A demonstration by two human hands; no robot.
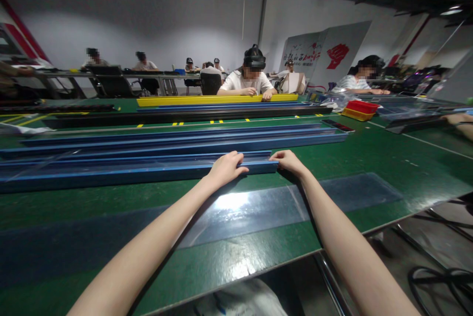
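Note:
A long blue channel (pixel 129 178) lies across the green table with its hollow side up, its right end in front of me. Clear film seems to line its trough. Over the channel's near wall, close to that end, my left hand (pixel 226 166) is closed, thumb on the near side and fingers reaching inside. My right hand (pixel 290 162) has its fingers bent and pinched at the channel's right end; the fingertips are partly hidden. Between my forearms and the channel, a wide clear plastic strip (pixel 258 210) rests flat on the table.
Behind lie more blue channels (pixel 303 142), a phone (pixel 338 125), a black channel (pixel 207 117) and a yellow channel (pixel 218 101) handled by a person opposite. Red and yellow bins (pixel 360 109) stand right of them. The table's near edge (pixel 258 272) runs below my forearms.

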